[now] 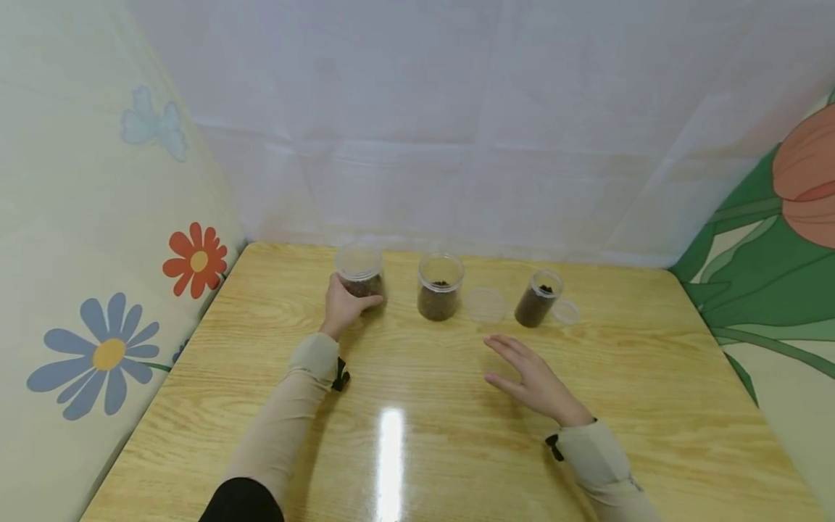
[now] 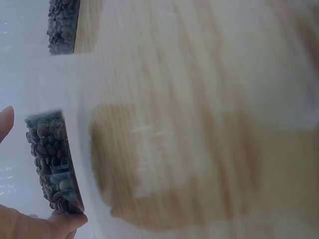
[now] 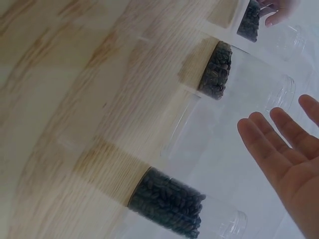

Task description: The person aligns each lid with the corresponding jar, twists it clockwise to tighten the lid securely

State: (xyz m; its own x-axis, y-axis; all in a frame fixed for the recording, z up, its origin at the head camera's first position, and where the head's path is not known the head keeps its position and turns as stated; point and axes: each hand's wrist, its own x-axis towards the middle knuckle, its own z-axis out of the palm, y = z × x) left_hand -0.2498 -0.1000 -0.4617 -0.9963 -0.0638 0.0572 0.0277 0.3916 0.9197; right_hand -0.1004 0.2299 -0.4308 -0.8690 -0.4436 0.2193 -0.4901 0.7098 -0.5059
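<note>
A clear jar [image 1: 370, 284], partly filled with dark beans, stands at the left of a row. My left hand [image 1: 346, 306] grips its side, the thumb across the front; in the left wrist view the thumb [image 2: 60, 226] lies by the jar's base. To the right stands a second, open jar [image 1: 438, 299] of the same beans. A narrower open jar [image 1: 535, 304] is further right, fuller in the right wrist view. My right hand [image 1: 535, 384] hovers in front of these two, fingers spread and straight, holding nothing.
One round clear lid [image 1: 485, 305] lies flat between the middle and narrow jars. A smaller lid [image 1: 565, 312] sits just right of the narrow jar. Behind the wooden table [image 1: 424, 377] hangs a white cloth [image 1: 424, 130]; painted panels flank both sides.
</note>
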